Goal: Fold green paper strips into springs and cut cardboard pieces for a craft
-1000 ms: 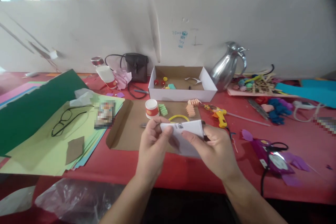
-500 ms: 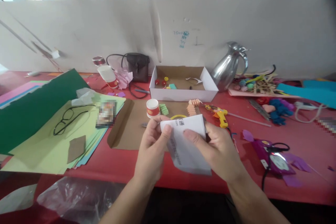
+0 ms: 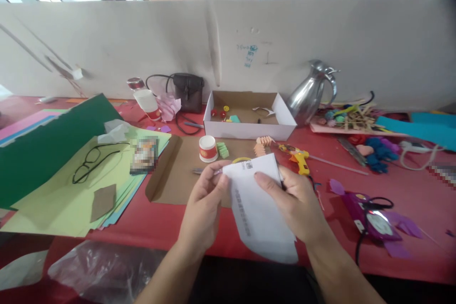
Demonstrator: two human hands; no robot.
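While held between both hands, white paper [image 3: 261,209], left hand [image 3: 204,209] pinching its edge, right hand [image 3: 295,202] gripping.

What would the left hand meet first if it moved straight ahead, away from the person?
Probably the small white jar with a red band, standing on the brown cardboard sheet beyond the left hand; depth is uncertain.
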